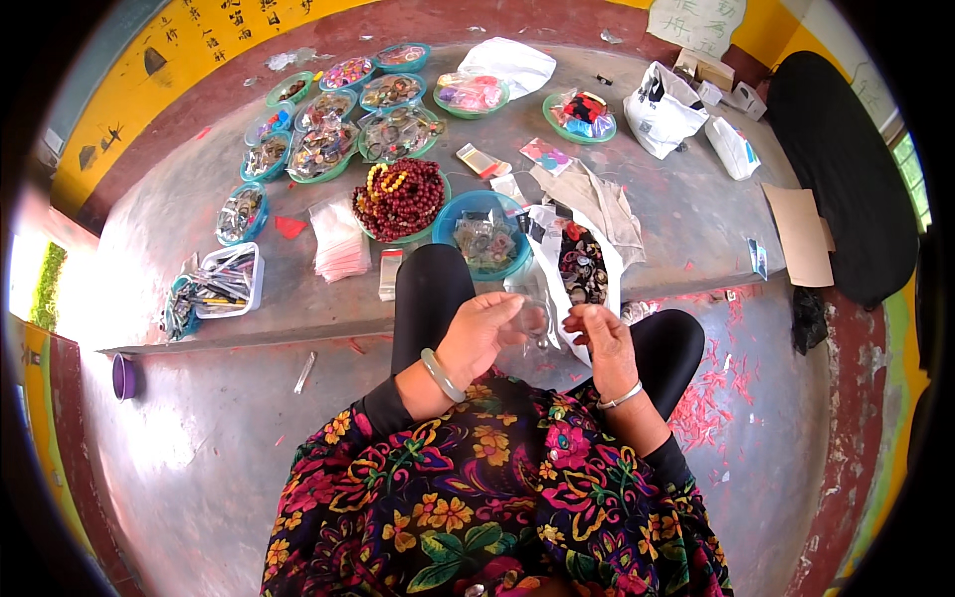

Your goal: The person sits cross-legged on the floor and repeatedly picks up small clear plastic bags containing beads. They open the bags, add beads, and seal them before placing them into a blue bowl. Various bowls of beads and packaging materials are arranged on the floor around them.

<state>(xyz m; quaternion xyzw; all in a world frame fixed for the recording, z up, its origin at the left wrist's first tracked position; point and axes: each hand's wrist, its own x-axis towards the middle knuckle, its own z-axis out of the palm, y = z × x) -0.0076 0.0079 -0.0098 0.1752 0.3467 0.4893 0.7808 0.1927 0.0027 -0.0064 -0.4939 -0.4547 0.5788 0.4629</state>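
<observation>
Over my lap, my left hand [477, 338] pinches a small clear plastic bag [533, 320] between thumb and fingers. My right hand [609, 348] is a little to the right of it, thumb and fingertips pressed together. What those fingers hold, if anything, is too small to make out. Just beyond the hands lies an open white bag [542, 239] full of small dark mixed trinkets [582, 267]. Left of that bag stands a blue basin [445, 221] with many small clear packets [485, 239] in it.
Dark red beads [398, 199] heap a bowl on the raised ledge, beside a stack of pinkish clear bags [338, 239]. Farther left are several bowls of packed trinkets [323, 149] and a white tub of pens [261, 279]. White plastic bags [665, 111] stand at the back right. Red scraps [711, 398] litter the floor.
</observation>
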